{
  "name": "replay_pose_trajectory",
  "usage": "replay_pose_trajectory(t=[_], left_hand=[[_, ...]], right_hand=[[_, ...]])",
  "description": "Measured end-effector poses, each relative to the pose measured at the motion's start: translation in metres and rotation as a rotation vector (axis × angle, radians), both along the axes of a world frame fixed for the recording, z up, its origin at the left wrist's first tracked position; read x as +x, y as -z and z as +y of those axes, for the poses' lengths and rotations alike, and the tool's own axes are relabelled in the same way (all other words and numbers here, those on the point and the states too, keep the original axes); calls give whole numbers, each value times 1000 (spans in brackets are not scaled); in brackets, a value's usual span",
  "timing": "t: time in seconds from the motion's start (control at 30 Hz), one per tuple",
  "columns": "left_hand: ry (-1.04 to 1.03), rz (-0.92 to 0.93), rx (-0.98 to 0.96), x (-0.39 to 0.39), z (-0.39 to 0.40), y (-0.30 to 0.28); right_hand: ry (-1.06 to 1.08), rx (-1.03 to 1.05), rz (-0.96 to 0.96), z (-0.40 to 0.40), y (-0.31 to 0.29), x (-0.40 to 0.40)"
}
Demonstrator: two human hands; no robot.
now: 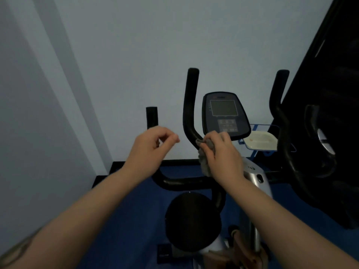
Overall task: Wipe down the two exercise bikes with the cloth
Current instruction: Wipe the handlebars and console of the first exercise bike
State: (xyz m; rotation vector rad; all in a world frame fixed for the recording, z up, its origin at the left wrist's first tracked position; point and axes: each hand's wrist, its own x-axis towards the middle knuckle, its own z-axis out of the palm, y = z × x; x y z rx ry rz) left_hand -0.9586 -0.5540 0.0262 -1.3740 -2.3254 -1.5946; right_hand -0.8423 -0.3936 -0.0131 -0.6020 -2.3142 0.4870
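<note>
An exercise bike stands right in front of me, with a black seat (192,220), black handlebars (190,98) and a grey console (225,113). My right hand (221,156) grips a grey cloth (206,164) and holds it against the curved handlebar upright just left of the console. My left hand (151,150) hovers in front of the left handlebar end (151,117), fingers loosely curled and holding nothing. Another black handlebar upright (279,90) rises to the right of the console.
A large black machine (330,113) with a chrome part fills the right side. A white tray (260,140) rests on a blue rack behind the console. A pale wall stands close ahead and on the left. The floor (136,220) is blue.
</note>
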Motion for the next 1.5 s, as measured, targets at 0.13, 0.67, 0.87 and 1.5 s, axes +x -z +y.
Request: replay_pose_trajectory(t=[0.13,0.67,0.87,1.5], left_hand=[[26,228,-50,-55,19,-16],[96,229,-383,-134,76,-24],[85,225,-217,-133,79,-14],[68,245,-166,-132,80,-9]], right_hand=[[3,43,-11,6,-14,-28],[-121,61,-11,6,-11,-50],[-151,21,55,23,-30,-89],[-118,15,-21,14,-23,-70]])
